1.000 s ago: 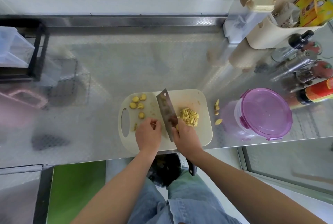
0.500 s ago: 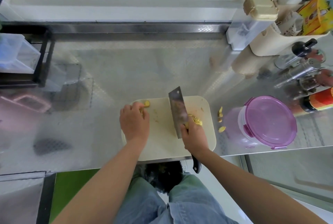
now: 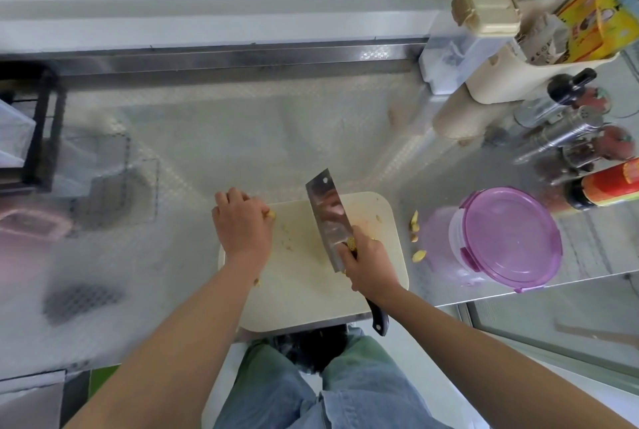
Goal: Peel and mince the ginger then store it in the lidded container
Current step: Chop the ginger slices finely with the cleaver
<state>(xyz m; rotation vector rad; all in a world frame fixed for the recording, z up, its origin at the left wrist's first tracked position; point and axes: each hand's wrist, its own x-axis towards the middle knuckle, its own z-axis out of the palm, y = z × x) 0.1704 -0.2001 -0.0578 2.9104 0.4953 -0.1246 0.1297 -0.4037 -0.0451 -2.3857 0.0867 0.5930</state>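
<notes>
Ginger (image 3: 272, 214), head view: slices sit at the far-left corner of the board (image 3: 304, 294), under the left hand (image 3: 242, 224), fingers curled round them, one piece peeking out. Right hand (image 3: 366, 262) is clamped on the cleaver (image 3: 326, 218), blade tilted over mid-board. Container (image 3: 508, 238) stands on the surface at right, lid on. Best next, I'd judge: pull the slices under the blade, lay them flat, tuck the fingertips, chop fine.

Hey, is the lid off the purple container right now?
No, the purple lid sits flat on top of the container, which stands to the right of the cutting board.
</notes>
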